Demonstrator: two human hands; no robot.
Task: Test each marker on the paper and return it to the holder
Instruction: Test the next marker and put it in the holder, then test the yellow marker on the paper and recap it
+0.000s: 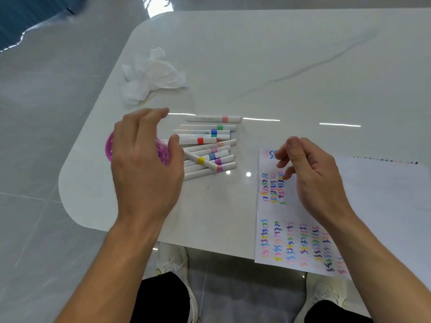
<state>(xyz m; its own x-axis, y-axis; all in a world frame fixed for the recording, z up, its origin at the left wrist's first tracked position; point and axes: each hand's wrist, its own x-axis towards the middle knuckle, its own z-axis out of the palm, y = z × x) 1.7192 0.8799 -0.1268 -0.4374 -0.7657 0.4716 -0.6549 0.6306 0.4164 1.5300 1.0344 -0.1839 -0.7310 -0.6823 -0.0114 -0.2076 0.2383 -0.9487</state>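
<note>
Markers (207, 150) lie in a loose heap on the white table (256, 66), just to the right of the pink mesh holder (108, 148), which looks tipped on its side. Their long axes run mostly away from the holder, towards the right, with the coloured bands at the far ends. One with a yellow band (200, 161) lies slantwise across the others.

The left hand (144, 169) arches over the holder with its fingers curved and spread. It grips nothing that I can see, and the thumb tip sits right beside the near end of the red-banded marker (200, 141). That hand is plainly the nearer one to the heap.

The right hand (312, 173) hangs well right of the holder, above the top of the paper (303, 213), with its fingers loosely curled and nothing in them. The sheet is already covered with rows of coloured squiggles.

I judge a pickup is next. The left thumb and fingers need only close on a marker end, lifting it along its length. A crumpled tissue (154, 78) rests beyond the holder.
</note>
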